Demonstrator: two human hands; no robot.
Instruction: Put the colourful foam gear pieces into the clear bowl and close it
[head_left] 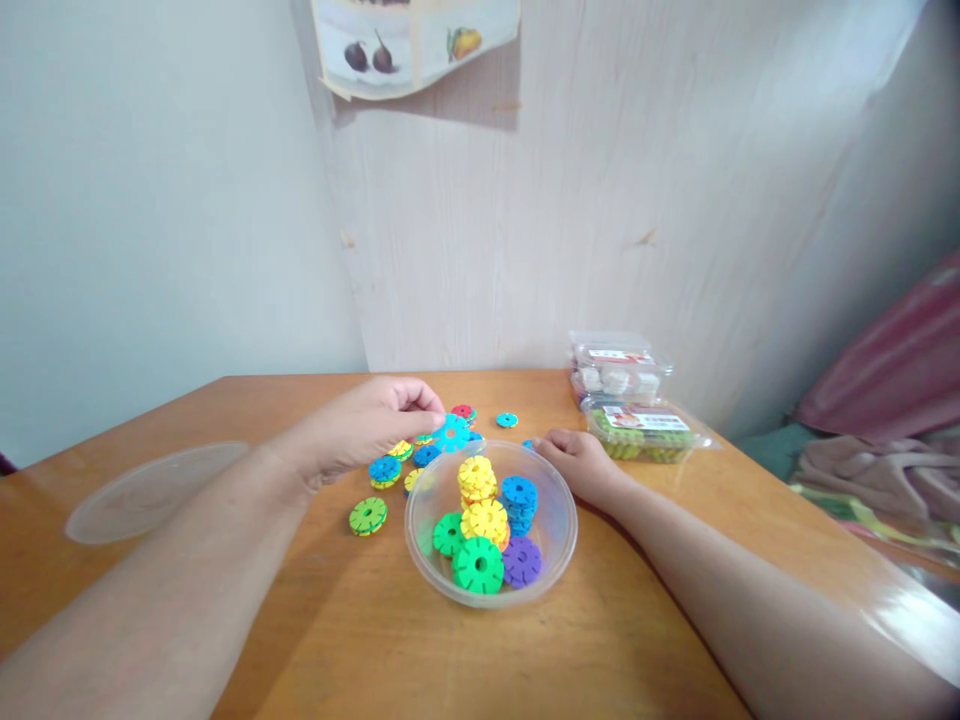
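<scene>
Clear plastic bowl (562,545) nearest, stacked toothed discs inside. Right hand (579,462) rests loosely curled on bowl's far-right rim, holding nothing. Behind bowl, left hand (367,425) pinches cyan snowflake disc (451,433), likely light, stiff; grip by edges. Loose discs (384,470) left of bowl.

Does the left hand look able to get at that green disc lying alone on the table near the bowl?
Probably yes. The green disc lies bare on the table, just beneath the left hand, which pinches a blue disc. Nothing lies between them.
</scene>
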